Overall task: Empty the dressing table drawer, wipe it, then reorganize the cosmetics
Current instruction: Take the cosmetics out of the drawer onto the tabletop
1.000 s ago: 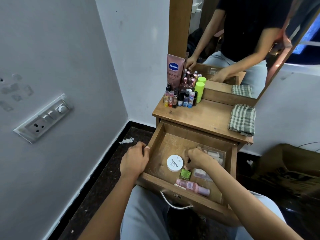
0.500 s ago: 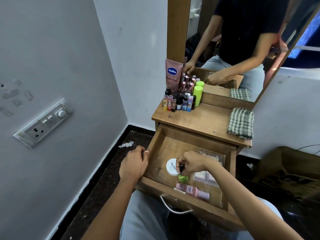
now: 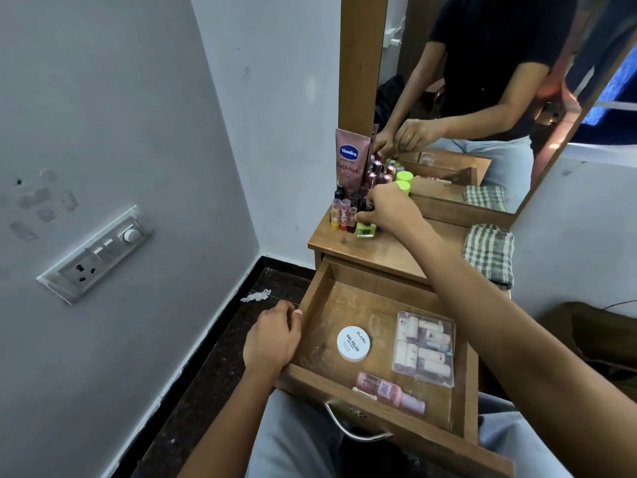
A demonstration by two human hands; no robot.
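Observation:
The wooden drawer stands pulled open. Inside lie a round white nail polish remover tub, a clear packet of small tubes and a pink bottle on its side. My left hand grips the drawer's left wall. My right hand is up on the table top, pinching the black cap of a green nail polish bottle that stands beside a cluster of small cosmetics. A pink Vaseline tube leans behind them.
A folded checked cloth lies on the right of the table top under the mirror. A wall socket panel is on the left wall. A scrap of white paper lies on the dark floor.
My right hand lifted the green nail polish bottle out of the drawer and carried it up to the table top beside the other cosmetics. My left hand stayed on the drawer's wall.

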